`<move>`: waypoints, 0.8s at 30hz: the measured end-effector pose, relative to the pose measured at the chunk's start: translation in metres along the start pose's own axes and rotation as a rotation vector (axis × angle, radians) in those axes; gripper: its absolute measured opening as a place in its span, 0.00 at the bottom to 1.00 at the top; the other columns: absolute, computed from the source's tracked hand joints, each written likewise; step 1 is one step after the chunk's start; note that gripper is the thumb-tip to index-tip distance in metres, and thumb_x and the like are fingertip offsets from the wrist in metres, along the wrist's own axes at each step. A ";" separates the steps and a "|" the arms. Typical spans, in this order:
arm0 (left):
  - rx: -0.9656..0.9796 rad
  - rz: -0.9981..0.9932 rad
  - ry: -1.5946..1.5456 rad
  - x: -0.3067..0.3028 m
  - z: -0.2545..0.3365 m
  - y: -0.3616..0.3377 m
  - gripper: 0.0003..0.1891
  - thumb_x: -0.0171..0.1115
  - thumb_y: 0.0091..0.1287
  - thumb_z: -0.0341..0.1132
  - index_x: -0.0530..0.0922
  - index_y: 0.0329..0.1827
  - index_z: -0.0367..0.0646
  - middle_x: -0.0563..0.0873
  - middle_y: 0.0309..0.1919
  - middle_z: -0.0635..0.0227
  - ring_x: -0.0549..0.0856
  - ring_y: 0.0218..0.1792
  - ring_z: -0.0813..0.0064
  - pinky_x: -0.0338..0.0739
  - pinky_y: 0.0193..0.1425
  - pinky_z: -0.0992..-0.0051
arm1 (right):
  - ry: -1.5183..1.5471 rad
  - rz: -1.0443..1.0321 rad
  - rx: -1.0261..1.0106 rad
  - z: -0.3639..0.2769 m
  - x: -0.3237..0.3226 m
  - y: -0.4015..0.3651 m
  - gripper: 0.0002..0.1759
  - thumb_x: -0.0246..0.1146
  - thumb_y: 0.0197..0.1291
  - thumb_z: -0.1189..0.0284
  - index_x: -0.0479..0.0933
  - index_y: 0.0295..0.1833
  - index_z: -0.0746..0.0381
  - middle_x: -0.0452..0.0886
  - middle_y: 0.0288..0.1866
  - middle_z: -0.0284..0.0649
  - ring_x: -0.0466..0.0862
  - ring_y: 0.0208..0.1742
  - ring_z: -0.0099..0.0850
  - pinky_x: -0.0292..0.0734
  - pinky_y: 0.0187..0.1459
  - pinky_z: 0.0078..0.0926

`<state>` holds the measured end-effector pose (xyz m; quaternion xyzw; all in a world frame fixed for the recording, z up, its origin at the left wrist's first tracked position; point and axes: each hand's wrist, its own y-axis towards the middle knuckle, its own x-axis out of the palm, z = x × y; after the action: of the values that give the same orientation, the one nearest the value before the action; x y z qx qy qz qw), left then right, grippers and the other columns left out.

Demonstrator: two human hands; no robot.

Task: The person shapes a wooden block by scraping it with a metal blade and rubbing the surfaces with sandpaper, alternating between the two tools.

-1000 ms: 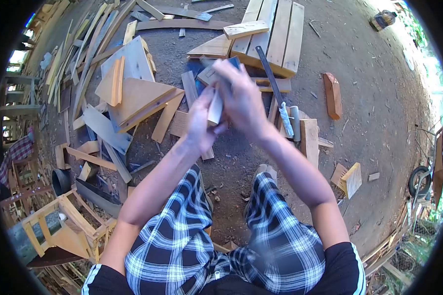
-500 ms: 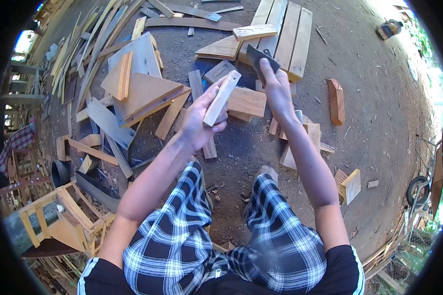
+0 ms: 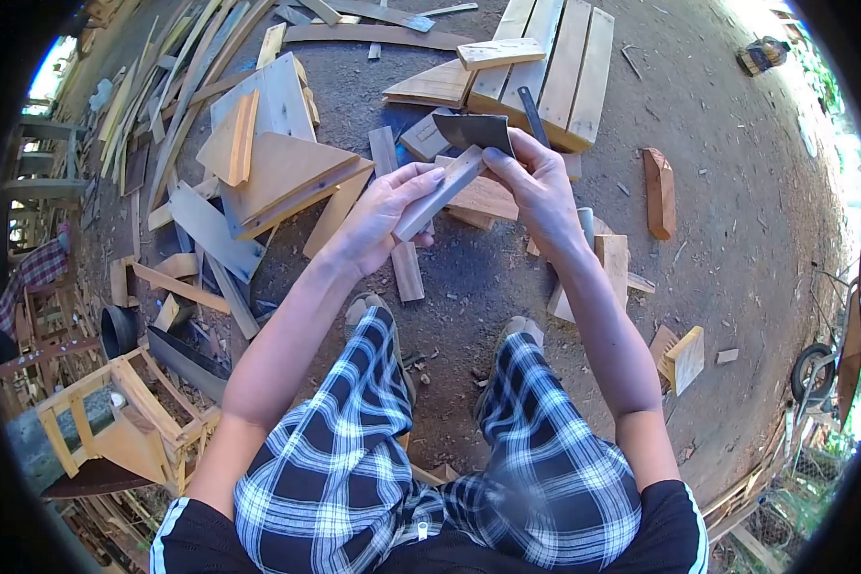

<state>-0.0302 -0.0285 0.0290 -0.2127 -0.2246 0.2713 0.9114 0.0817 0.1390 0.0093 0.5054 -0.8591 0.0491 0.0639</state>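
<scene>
My left hand [image 3: 378, 215] is closed on a small pale wooden block [image 3: 440, 196], which slants up to the right between my two hands. A dark, slightly curved sheet [image 3: 474, 130], perhaps sandpaper, is pinched in my right hand [image 3: 540, 189] at the upper end of the block. The sheet's lower edge meets or nearly meets the block's end; exact contact is unclear. Behind my hands lies a thick wooden piece [image 3: 483, 199], partly hidden by them. A dark handle [image 3: 531, 113] sticks up behind my right fingers.
A slatted wooden bench [image 3: 566, 77] stands ahead. Stacked boards [image 3: 292, 182] lie to the left, with long strips [image 3: 177, 86] beyond them. A reddish block [image 3: 658, 194] rests on the ground at right. A small wooden frame [image 3: 129, 421] is at lower left, a tyre [image 3: 813, 371] far right.
My right hand has moved down and left, bringing the dark sheet to the block's upper end. The block is tilted lower, and my left hand's fingers have shifted on it.
</scene>
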 end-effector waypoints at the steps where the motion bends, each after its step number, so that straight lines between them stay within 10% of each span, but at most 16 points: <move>1: -0.001 0.001 0.000 -0.001 -0.001 0.000 0.18 0.56 0.75 0.45 0.74 0.60 0.43 0.78 0.30 0.76 0.79 0.26 0.88 0.77 0.24 0.85 | 0.031 0.005 0.015 0.003 -0.001 0.000 0.15 0.63 0.69 0.71 0.79 0.58 0.66 0.84 0.46 0.37 0.81 0.48 0.22 0.79 0.54 0.24; 10: 0.204 -0.019 0.462 -0.009 0.008 0.003 0.15 0.61 0.72 0.42 0.81 0.52 0.40 0.84 0.40 0.68 0.83 0.31 0.86 0.80 0.26 0.84 | 0.228 0.019 0.239 -0.001 0.001 -0.008 0.18 0.63 0.68 0.71 0.75 0.58 0.68 0.81 0.49 0.40 0.82 0.50 0.24 0.81 0.57 0.26; 12: 0.190 -0.110 -0.204 -0.008 0.010 0.002 0.19 0.64 0.70 0.40 0.78 0.59 0.40 0.84 0.45 0.65 0.84 0.39 0.84 0.84 0.40 0.83 | 0.343 0.145 0.245 0.004 0.004 -0.008 0.18 0.63 0.68 0.71 0.74 0.60 0.68 0.80 0.50 0.41 0.82 0.52 0.25 0.81 0.58 0.27; 16: 0.392 0.056 -0.165 0.021 -0.008 0.001 0.24 0.65 0.69 0.33 0.72 0.66 0.37 0.82 0.53 0.66 0.82 0.49 0.81 0.79 0.60 0.79 | 0.480 0.438 0.220 0.010 0.021 -0.013 0.20 0.61 0.69 0.73 0.69 0.63 0.68 0.77 0.52 0.38 0.78 0.52 0.24 0.77 0.56 0.24; 24: 0.237 0.116 -0.456 -0.003 0.003 0.018 0.21 0.47 0.79 0.47 0.75 0.60 0.40 0.81 0.35 0.72 0.78 0.30 0.84 0.72 0.34 0.84 | 0.517 0.328 0.159 -0.015 0.049 -0.033 0.09 0.52 0.76 0.69 0.66 0.55 0.61 0.76 0.51 0.40 0.80 0.52 0.25 0.83 0.50 0.24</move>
<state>-0.0418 -0.0157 0.0214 -0.0504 -0.3785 0.3886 0.8386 0.0879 0.0826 0.0325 0.3341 -0.8779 0.2526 0.2320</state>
